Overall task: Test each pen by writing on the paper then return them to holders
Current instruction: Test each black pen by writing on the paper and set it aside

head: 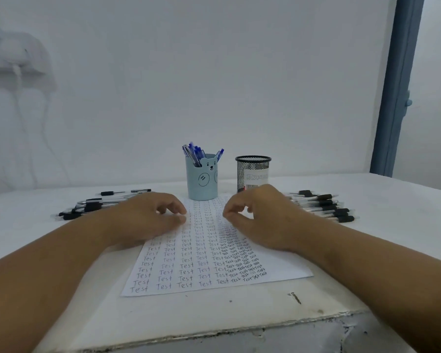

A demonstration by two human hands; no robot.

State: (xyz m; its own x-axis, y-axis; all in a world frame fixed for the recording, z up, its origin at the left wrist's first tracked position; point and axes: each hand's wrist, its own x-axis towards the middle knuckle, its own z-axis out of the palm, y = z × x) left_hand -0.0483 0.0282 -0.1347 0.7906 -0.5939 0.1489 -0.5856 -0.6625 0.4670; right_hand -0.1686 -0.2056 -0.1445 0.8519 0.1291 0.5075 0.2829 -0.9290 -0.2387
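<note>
Head view: the paper [209, 253] lies mid-table and is the landmark; rows of "Test" fill nearly all of it, so I judge much testing done. Behind it stands the blue holder [202, 180] with blue pens [194, 152] in it; right of that, the mesh holder [252, 173], where no pens show above the rim. Black pens lie loose in a left pile [97, 206] and a right pile [323, 205] beside the paper, so returning them looks mostly undone. The left hand [148, 217] rests on the paper's left edge, fingers loosely curled, holding nothing; the right hand [262, 217] hovers over its right part, fingers loosely curled round nothing. The table's [214, 317] front edge is near the paper; open room lies between the hands and beyond each pile.
</note>
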